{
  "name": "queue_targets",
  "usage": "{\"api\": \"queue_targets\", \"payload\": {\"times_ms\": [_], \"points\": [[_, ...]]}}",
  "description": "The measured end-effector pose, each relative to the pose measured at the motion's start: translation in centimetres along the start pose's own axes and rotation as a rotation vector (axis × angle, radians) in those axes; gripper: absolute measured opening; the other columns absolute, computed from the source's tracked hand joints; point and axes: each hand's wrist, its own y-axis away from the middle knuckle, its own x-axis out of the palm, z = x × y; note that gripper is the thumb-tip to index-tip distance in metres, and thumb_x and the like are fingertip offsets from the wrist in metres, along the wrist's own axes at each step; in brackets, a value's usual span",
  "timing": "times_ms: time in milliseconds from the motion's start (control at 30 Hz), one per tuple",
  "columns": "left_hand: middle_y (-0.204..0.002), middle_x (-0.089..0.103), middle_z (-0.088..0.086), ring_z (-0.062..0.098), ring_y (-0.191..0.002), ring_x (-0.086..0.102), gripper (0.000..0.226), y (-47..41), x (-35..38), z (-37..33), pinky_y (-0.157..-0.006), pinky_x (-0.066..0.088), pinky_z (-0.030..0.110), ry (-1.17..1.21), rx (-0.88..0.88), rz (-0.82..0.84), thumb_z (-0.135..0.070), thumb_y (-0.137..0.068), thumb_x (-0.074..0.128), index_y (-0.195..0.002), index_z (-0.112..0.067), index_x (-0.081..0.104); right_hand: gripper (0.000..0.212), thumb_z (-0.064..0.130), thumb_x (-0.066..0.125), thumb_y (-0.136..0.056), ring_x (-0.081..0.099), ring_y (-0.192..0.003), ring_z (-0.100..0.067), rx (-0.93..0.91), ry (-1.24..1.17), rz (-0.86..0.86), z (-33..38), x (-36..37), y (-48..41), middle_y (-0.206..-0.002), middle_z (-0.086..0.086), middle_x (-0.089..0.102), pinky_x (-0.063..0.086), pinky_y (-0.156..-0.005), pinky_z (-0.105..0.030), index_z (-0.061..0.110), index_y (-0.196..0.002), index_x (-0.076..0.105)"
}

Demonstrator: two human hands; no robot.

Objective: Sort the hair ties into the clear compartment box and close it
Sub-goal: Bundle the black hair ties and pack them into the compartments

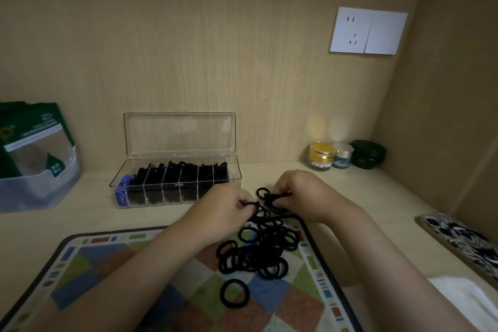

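Observation:
A clear compartment box (237, 167) stands at the back of the desk with its lid (179, 133) upright and open. Its compartments hold black hair ties (183, 170), and the leftmost one holds blue ties (122, 191). A pile of loose black hair ties (258, 250) lies on the patterned mat, with a single tie (234, 293) apart at the front. My left hand (221, 207) and my right hand (299, 194) meet above the pile's far end, each pinching black ties from a small bunch (265, 198) between them.
A patterned mat (107, 272) covers the near desk. A translucent bin with green packets (37, 159) stands at the left. Three small jars (345, 155) sit at the back right. A black-and-white patterned case (463, 240) and a white cloth (466, 296) lie at the right.

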Motion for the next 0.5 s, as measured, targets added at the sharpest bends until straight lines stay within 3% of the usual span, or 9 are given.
{"api": "queue_targets", "payload": {"times_ms": [100, 233, 400, 500], "points": [[-0.082, 0.074, -0.014, -0.008, -0.066, 0.064, 0.022, 0.0, -0.4, 0.1, -0.061, 0.046, 0.011, 0.186, -0.095, -0.004, -0.020, -0.094, 0.060, -0.104, -0.029, 0.077, 0.006, 0.022, 0.070, -0.090, 0.063, -0.091, -0.009, 0.017, -0.180, -0.089, 0.2, -0.7, 0.3, -0.099, 0.010, 0.067, 0.054, -0.084, -0.027, 0.025, -0.090, 0.075], [-0.072, 0.075, -0.005, -0.001, -0.055, 0.067, 0.019, 0.0, -0.7, 0.5, -0.054, 0.053, 0.022, 0.284, -0.168, -0.030, -0.016, -0.093, 0.062, -0.104, -0.027, 0.074, 0.013, 0.011, 0.063, -0.094, 0.073, -0.085, -0.016, 0.023, -0.514, -0.042, 0.7, -1.1, 0.8, -0.090, -0.002, 0.077, 0.060, -0.079, -0.031, 0.015, -0.097, 0.075], [-0.070, 0.075, 0.000, 0.006, -0.058, 0.071, 0.003, -0.1, -0.9, 0.4, -0.055, 0.053, 0.022, 0.345, -0.232, -0.041, -0.021, -0.088, 0.071, -0.087, -0.019, 0.071, 0.015, 0.008, 0.056, -0.098, 0.071, -0.074, -0.022, 0.054, -0.917, 0.057, 1.9, -1.4, 1.1, -0.092, -0.019, 0.075, 0.053, -0.058, -0.024, 0.004, -0.106, 0.068], [-0.069, 0.073, 0.000, 0.005, -0.052, 0.064, 0.007, 0.0, -0.7, 0.4, -0.056, 0.051, 0.023, 0.447, -0.268, -0.055, -0.015, -0.084, 0.073, -0.088, -0.021, 0.072, 0.015, 0.011, 0.061, -0.095, 0.068, -0.066, -0.019, 0.018, -1.065, 0.203, 2.4, -1.2, 1.2, -0.083, -0.015, 0.070, 0.048, -0.048, -0.021, 0.002, -0.105, 0.067]]}}
